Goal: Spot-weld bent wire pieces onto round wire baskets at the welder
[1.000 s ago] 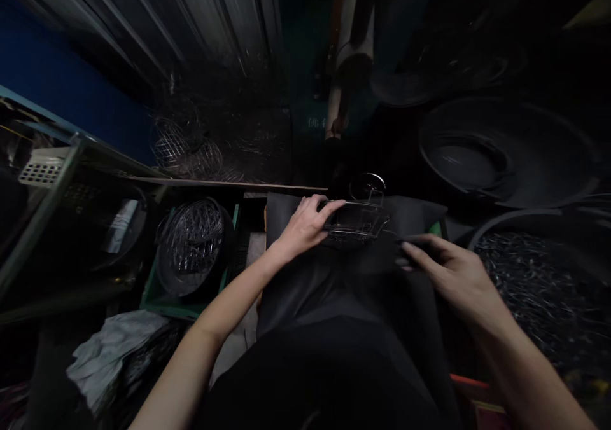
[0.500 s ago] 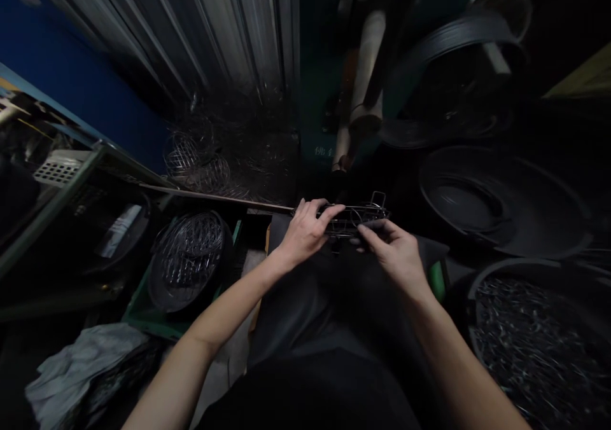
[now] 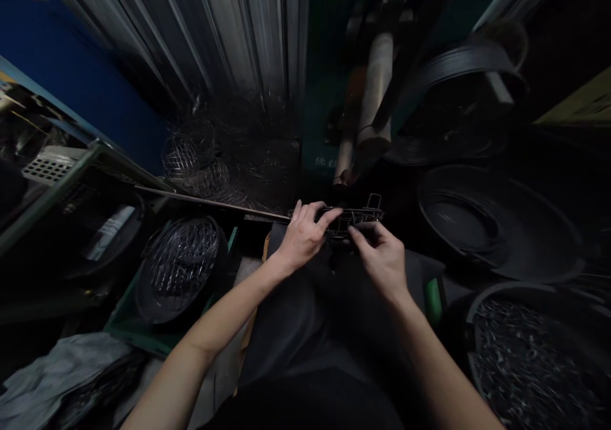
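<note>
A small wire rack (image 3: 367, 215) of thin dark metal rods lies across my lap at the machine's front, a square wire loop standing up at its right end. My left hand (image 3: 305, 233) grips the left part of the rack, thumb along its near side and fingers over the top. With thumb and fingers pinched together, my right hand (image 3: 382, 252) is at the rack's middle and right part. Whether a small piece sits in that pinch is too dark to tell. The rack's left end is mostly hidden behind my left hand.
Ahead stands a dark green machine with a pale cylindrical arm (image 3: 377, 93). At right are a wide black basin (image 3: 539, 226) and a tub of small metal pieces (image 3: 539, 353). Left, a black bowl of bent wire parts (image 3: 184, 258) rests in a green crate (image 3: 124, 328). Wire rings (image 3: 191, 163) lie behind.
The view has shifted a little, so the surroundings sit lower. My right hand has moved slightly left along the rack, nearer my left hand, which keeps its hold.
</note>
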A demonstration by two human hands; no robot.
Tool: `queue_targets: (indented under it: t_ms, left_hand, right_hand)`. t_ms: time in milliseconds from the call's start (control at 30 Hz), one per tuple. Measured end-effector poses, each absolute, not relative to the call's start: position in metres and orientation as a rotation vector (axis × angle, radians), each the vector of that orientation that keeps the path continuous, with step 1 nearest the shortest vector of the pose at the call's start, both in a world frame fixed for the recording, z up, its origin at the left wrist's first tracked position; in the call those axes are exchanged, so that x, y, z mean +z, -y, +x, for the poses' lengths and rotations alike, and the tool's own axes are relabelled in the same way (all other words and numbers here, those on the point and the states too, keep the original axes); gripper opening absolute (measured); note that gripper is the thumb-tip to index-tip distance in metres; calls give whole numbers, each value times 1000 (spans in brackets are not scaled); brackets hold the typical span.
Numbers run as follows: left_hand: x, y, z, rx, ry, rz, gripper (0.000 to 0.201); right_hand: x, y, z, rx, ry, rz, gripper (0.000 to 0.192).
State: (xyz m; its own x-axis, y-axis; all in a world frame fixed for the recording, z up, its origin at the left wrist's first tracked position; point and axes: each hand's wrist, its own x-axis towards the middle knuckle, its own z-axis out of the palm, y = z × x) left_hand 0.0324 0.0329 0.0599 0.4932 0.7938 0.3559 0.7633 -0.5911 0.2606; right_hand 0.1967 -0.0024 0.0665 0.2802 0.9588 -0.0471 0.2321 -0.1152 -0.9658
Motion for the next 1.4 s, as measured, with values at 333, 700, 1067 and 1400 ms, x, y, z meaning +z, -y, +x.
queue_targets:
  t_ms: [333,700,1067,1400]
  left_hand:
    - [53,-51,35,859,-1261,2504,60]
    - [42,-69,37,942,-1246,2460,50]
    - [37,-80,37,1002,-1238,2483,51]
    - [36,-87,38,995,-1248,2477,52]
  right_hand:
    - [46,-9,193,498,1331,-1554,27]
    - [44,-25,193,468,1355,-1532,23]
    - [42,-36,192,459,1357,-1503,24]
    - [33,-42,195,431,1392,-1476,24]
